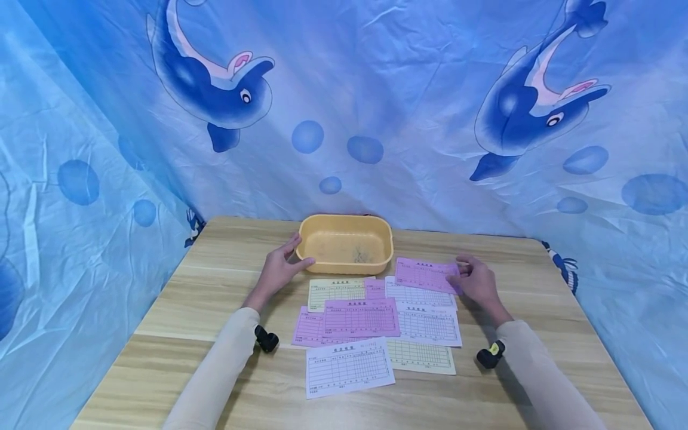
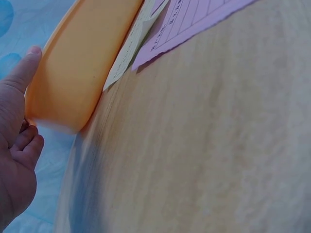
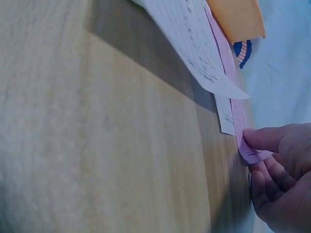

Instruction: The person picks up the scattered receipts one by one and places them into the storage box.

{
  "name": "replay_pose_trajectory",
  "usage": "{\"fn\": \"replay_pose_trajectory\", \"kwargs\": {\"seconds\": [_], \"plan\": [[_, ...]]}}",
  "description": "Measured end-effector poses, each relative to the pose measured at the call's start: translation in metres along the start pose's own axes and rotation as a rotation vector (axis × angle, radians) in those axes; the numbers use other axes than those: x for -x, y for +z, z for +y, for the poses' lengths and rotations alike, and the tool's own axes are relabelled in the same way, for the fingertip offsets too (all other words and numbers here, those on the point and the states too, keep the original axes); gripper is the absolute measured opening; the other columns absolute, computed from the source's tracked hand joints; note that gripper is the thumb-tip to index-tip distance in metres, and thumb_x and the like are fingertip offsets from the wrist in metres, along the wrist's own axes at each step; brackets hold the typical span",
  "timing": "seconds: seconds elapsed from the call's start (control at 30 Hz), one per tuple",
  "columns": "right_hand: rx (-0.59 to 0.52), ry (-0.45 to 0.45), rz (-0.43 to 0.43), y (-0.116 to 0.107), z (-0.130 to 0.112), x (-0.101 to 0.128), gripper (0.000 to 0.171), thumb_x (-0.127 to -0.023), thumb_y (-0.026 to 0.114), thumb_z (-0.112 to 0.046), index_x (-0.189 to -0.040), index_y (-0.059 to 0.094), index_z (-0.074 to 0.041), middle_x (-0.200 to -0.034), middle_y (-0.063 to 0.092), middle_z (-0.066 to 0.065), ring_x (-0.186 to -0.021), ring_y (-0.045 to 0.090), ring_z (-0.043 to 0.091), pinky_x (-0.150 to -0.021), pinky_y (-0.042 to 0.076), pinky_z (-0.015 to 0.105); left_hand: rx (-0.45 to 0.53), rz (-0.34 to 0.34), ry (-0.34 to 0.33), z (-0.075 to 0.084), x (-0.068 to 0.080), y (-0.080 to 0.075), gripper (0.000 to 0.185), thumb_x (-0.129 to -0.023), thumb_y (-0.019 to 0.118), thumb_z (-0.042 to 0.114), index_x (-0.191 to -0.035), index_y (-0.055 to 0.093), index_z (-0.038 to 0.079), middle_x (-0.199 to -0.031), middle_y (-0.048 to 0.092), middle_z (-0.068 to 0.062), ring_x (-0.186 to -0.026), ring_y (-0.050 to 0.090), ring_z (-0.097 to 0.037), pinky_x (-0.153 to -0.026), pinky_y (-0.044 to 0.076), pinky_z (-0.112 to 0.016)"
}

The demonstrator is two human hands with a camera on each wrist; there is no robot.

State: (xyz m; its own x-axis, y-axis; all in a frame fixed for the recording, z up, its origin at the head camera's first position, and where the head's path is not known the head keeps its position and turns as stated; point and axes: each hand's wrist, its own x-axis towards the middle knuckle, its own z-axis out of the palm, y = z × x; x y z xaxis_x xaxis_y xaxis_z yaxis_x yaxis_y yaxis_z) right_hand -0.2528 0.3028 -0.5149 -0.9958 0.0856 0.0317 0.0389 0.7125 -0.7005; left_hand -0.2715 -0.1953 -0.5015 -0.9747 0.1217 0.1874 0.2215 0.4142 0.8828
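Well, head view: I have the left hand (image 1: 275, 270) clasping the tray's (image 1: 330, 245) left end; the right hand (image 1: 479, 283) pinches a pink slip (image 1: 424, 275) off the tray's near right corner. Left wrist: thumb against the tray. Right wrist: thumb atop the slip; I'd lift gently.

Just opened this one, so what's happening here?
A person's left hand grips the left end of an orange basin, while the right hand pinches the right edge of a pink slip. More printed slips, in pink, white and pale yellow, lie partly overlapping on the wooden table in front of the basin.
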Motion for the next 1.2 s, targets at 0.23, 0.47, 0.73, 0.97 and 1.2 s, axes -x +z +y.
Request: {"fn": "replay_pose_trajectory", "kwargs": {"seconds": [0.23,0.47,0.73,0.97,1.2], "plan": [[-0.007,-0.013,0.001,-0.004,-0.002,0.001,0.045,-0.095,0.071,-0.017,-0.133,0.061,0.005,-0.112,0.069,0.024,-0.097,0.067,0.034,-0.077,0.061,0.036,0.0,0.007,0.0,0.001,-0.001,0.0,0.091,-0.085,0.083,0.043,-0.154,0.041,0.001,-0.165,0.032,-0.013,-0.151,0.032,-0.029,-0.122,0.035,-0.044],[-0.053,-0.007,-0.038,-0.013,-0.006,0.004,0.036,-0.099,0.067,-0.018,-0.129,0.064,0.004,-0.109,0.069,0.02,-0.091,0.067,0.027,-0.07,0.061,0.027,0.0,0.004,0.005,0.001,-0.001,0.0,0.091,-0.085,0.083,0.043,-0.154,0.04,0.001,-0.165,0.031,-0.013,-0.152,0.031,-0.029,-0.122,0.034,-0.045],[-0.048,0.015,-0.063,-0.02,-0.009,0.008,0.039,-0.102,0.065,-0.025,-0.13,0.062,0.002,-0.117,0.069,0.024,-0.101,0.07,0.034,-0.077,0.065,0.033,-0.013,0.0,-0.013,0.0,-0.001,0.0,0.088,-0.087,0.082,0.041,-0.154,0.039,0.002,-0.166,0.031,-0.01,-0.152,0.03,-0.028,-0.123,0.034,-0.044],[-0.001,-0.015,-0.052,-0.036,-0.013,0.008,0.039,-0.101,0.067,-0.031,-0.122,0.066,0.002,-0.115,0.071,0.023,-0.099,0.07,0.032,-0.074,0.061,0.029,-0.03,0.004,-0.015,0.0,-0.001,0.001,0.091,-0.086,0.081,0.046,-0.154,0.04,0.003,-0.166,0.031,-0.008,-0.152,0.031,-0.026,-0.123,0.034,-0.043],[0.003,-0.045,-0.026,-0.05,-0.027,0.005,0.031,-0.099,0.069,-0.026,-0.112,0.068,0.003,-0.103,0.073,0.019,-0.087,0.066,0.021,-0.073,0.06,0.033,-0.04,0.016,-0.005,0.0,-0.002,0.001,0.088,-0.086,0.083,0.042,-0.153,0.042,0.001,-0.164,0.034,-0.013,-0.151,0.032,-0.029,-0.123,0.033,-0.045]]}}
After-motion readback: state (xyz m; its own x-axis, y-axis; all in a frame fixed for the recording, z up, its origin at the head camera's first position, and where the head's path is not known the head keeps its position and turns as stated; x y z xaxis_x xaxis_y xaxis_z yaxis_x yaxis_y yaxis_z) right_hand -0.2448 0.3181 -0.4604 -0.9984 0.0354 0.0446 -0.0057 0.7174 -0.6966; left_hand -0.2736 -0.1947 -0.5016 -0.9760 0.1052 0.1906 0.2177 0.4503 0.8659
